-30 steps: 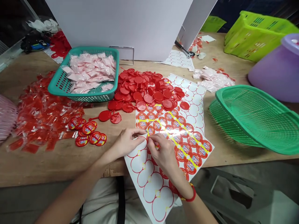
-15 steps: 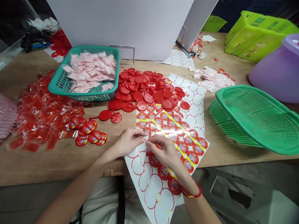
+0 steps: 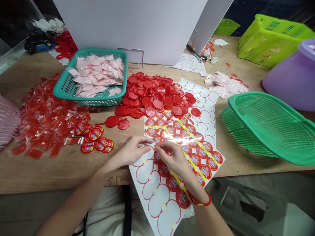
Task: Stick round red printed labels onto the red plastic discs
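My left hand (image 3: 134,150) holds the upper left edge of a sticker sheet (image 3: 161,196), thumb on top and the other fingers partly hidden. The sheet's left part is bare white backing with red ring outlines; round red stickers (image 3: 172,182) remain on its right part. My right hand (image 3: 173,157) is closed in a pinch at the sheet's top edge, close to the left thumb, beside the first sticker. Whether a sticker corner is lifted there is too small to tell. The sheet overhangs the table's front edge, above my lap.
Beyond the hands lie a pile of red round plastic pieces with handles (image 3: 157,93) and more sticker sheets (image 3: 203,98). Left are a teal basket (image 3: 98,102) of pink packets, red packets (image 3: 49,121) and stickered discs (image 3: 95,133). Right stand a green basket (image 3: 268,131) and purple bucket (image 3: 290,78).
The sheet's lower end has swung slightly left, and its bent white part lies flatter. Both hands keep almost the same place and hold.
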Tool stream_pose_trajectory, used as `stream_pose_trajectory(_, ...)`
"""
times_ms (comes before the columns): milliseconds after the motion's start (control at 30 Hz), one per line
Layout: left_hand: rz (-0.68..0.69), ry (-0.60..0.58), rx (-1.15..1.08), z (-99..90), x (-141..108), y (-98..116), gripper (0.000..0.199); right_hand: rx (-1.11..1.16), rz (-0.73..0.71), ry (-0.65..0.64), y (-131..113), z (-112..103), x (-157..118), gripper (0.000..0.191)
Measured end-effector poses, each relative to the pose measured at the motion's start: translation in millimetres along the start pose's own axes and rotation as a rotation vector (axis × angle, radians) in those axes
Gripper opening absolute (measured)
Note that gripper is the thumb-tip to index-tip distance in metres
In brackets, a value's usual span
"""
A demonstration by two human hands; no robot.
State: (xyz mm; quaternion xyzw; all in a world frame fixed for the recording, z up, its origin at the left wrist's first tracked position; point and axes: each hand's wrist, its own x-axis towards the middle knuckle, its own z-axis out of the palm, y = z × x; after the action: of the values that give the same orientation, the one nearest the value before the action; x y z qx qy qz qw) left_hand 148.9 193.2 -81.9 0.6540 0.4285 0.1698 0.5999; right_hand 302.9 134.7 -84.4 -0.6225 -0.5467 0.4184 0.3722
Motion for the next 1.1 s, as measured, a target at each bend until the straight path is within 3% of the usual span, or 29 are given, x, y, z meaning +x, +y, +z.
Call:
stream_pose_trajectory(167, 0.020, 0.070, 0.165, -4.3, 0, -2, 0.026, -0.035, 0.040, 0.033, 5, -5, 1, 0.017)
stream_pose_trajectory(300, 0.039, 0.265, 0.516, -12.4, 1, -8, 0.026, 0.079, 0.147, 0.122, 12, -22, 2, 0.019)
stream_pose_trajectory(433, 0.351, 0.500, 0.920, -1.2, -6, -4, 0.032, 0.214, 0.263, 0.201, 12, -27, 3, 0.018)
stream_pose_trajectory(533, 0.583, 0.486, 0.979, 19.5, -14, 3, 0.022, 0.255, 0.278, 0.177, 9, -19, 1, 0.016)
stream_pose_trajectory(633, 0.653, 0.525, 0.923, 34.3, -17, 6, 0.008, 0.289, 0.262, 0.133, 7, -11, -3, 0.018)
stream_pose_trajectory(767, 0.576, 0.591, 0.782, 33.9, -19, 6, 0.010, 0.269, 0.103, 0.128, 5, -9, -8, 0.018)
stream_pose_trajectory(933, 0.375, 0.423, 0.589, 9.3, -23, 6, 0.008, -0.050, -0.230, 0.174, 4, -11, -6, 0.011)
stream_pose_trajectory(1100, 0.067, 0.635, 0.996, -51.0, -11, -10, 0.045, 0.032, -0.149, 0.307, 14, -14, -2, 0.015)
